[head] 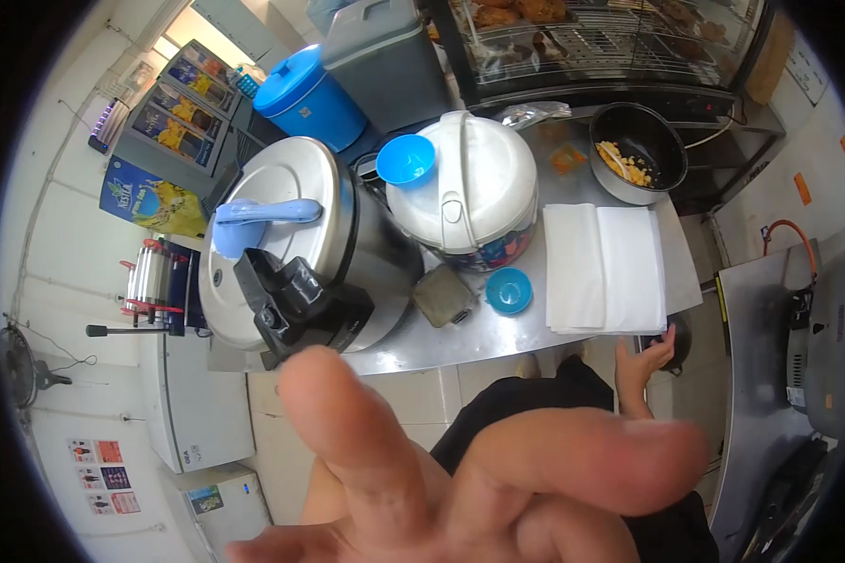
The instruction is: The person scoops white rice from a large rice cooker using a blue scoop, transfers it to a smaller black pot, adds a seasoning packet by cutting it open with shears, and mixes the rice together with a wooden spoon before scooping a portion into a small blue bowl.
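My left hand (422,478) is raised close to the camera, its fingers spread and bent, and nothing shows in it. My right hand (643,357) is open just below the front edge of the steel table (387,357), beside the lower corner of a stack of white paper sheets (605,271). A small teal bowl (509,291) and a square, lidded container (442,295) stand left of the sheets. Behind them is a white-lidded rice cooker or warmer (500,162) with a blue bowl (405,160) on its lid.
A large steel pot (289,169) bears a blue scoop (267,211) and a black plastic holder (310,302). A black pot (665,141) holds yellow food bits. Behind stand a blue cooler (313,98) and a glass food display (605,49). White chest freezers (204,401) are left, another steel counter (753,394) right.
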A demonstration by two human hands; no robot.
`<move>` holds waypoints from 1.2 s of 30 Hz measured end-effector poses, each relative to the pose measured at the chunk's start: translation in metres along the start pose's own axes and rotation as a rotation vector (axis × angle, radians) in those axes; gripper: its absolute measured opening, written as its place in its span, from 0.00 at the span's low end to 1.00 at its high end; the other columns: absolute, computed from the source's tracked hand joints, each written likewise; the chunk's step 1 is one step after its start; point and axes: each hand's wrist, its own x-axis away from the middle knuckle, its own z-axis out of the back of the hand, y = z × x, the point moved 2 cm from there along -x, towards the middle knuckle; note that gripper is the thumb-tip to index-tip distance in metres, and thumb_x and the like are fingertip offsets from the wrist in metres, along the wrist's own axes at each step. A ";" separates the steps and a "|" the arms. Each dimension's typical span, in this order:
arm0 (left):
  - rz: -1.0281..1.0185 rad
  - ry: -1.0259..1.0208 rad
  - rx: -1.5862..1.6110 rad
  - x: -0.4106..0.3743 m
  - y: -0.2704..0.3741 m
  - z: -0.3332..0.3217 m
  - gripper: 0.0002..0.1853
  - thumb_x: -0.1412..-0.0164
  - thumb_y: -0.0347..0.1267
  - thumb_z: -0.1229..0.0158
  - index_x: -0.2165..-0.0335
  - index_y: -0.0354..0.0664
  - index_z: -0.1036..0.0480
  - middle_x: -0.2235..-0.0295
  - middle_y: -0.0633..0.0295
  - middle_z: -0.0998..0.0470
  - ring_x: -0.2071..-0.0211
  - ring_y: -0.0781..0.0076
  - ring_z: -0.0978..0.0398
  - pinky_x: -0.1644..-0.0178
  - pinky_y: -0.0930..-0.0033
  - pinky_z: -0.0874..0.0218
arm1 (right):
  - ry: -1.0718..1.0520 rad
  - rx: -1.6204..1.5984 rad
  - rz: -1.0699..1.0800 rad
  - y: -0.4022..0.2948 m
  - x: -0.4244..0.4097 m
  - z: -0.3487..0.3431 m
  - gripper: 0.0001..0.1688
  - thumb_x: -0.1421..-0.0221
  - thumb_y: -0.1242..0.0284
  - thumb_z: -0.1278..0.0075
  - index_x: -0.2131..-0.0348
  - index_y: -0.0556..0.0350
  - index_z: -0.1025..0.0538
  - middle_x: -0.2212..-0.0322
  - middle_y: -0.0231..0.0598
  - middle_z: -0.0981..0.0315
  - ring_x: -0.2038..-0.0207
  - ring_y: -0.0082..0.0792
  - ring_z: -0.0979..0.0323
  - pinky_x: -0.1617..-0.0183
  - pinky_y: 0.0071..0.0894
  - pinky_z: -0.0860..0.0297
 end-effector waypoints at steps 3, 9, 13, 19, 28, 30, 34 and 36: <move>0.019 0.027 -0.005 0.001 -0.001 -0.002 0.52 0.40 0.64 0.50 0.29 0.71 0.70 0.32 0.46 0.57 0.44 0.42 0.34 0.47 0.33 0.32 | -0.187 -0.036 0.374 -0.037 -0.004 0.008 0.58 0.59 0.81 0.35 0.34 0.63 0.49 0.41 0.59 0.51 0.43 0.56 0.41 0.36 0.49 0.40; 0.060 0.053 0.035 0.006 -0.005 -0.016 0.53 0.42 0.68 0.53 0.29 0.69 0.70 0.31 0.45 0.58 0.44 0.41 0.34 0.48 0.33 0.32 | -0.441 0.034 0.697 -0.058 -0.026 -0.023 0.55 0.61 0.88 0.41 0.34 0.54 0.45 0.42 0.58 0.44 0.40 0.59 0.40 0.38 0.50 0.36; 0.085 0.055 0.049 0.003 -0.006 -0.022 0.55 0.43 0.70 0.54 0.29 0.67 0.70 0.31 0.45 0.58 0.44 0.40 0.34 0.48 0.33 0.31 | -0.535 0.122 0.810 -0.087 -0.033 -0.019 0.51 0.55 0.89 0.46 0.34 0.54 0.45 0.43 0.53 0.41 0.40 0.54 0.39 0.36 0.44 0.38; 0.163 0.135 0.029 -0.003 -0.007 -0.013 0.57 0.44 0.73 0.56 0.29 0.65 0.70 0.30 0.44 0.59 0.43 0.40 0.35 0.49 0.33 0.31 | -0.431 -0.152 0.325 -0.054 -0.023 -0.044 0.47 0.52 0.88 0.53 0.33 0.53 0.46 0.46 0.53 0.38 0.49 0.48 0.32 0.44 0.41 0.33; 0.196 0.412 -0.438 0.048 -0.003 0.162 0.48 0.36 0.62 0.56 0.29 0.56 0.62 0.32 0.56 0.49 0.36 0.53 0.42 0.41 0.31 0.38 | -0.125 -0.654 -0.543 -0.018 -0.033 -0.036 0.47 0.48 0.90 0.59 0.34 0.51 0.54 0.45 0.55 0.44 0.45 0.51 0.31 0.52 0.42 0.21; 0.226 0.586 -0.536 0.076 -0.002 0.193 0.43 0.35 0.58 0.54 0.30 0.54 0.55 0.34 0.55 0.44 0.39 0.56 0.37 0.42 0.36 0.36 | -0.138 -0.574 -0.538 -0.011 -0.030 -0.031 0.50 0.49 0.89 0.54 0.33 0.53 0.57 0.45 0.57 0.45 0.46 0.49 0.30 0.56 0.38 0.21; 0.386 0.692 -0.868 0.116 0.000 0.241 0.36 0.34 0.44 0.45 0.34 0.48 0.47 0.37 0.53 0.41 0.44 0.59 0.34 0.43 0.45 0.35 | -0.091 -0.413 -0.433 -0.006 -0.022 -0.013 0.59 0.53 0.84 0.43 0.31 0.59 0.61 0.45 0.62 0.46 0.49 0.45 0.30 0.52 0.38 0.28; 0.516 0.648 -1.141 0.124 0.000 0.255 0.33 0.36 0.36 0.42 0.36 0.45 0.42 0.40 0.52 0.38 0.46 0.60 0.32 0.44 0.52 0.34 | -0.028 -0.198 -0.360 0.001 -0.020 -0.003 0.59 0.53 0.83 0.42 0.32 0.60 0.59 0.45 0.63 0.47 0.46 0.47 0.35 0.46 0.42 0.32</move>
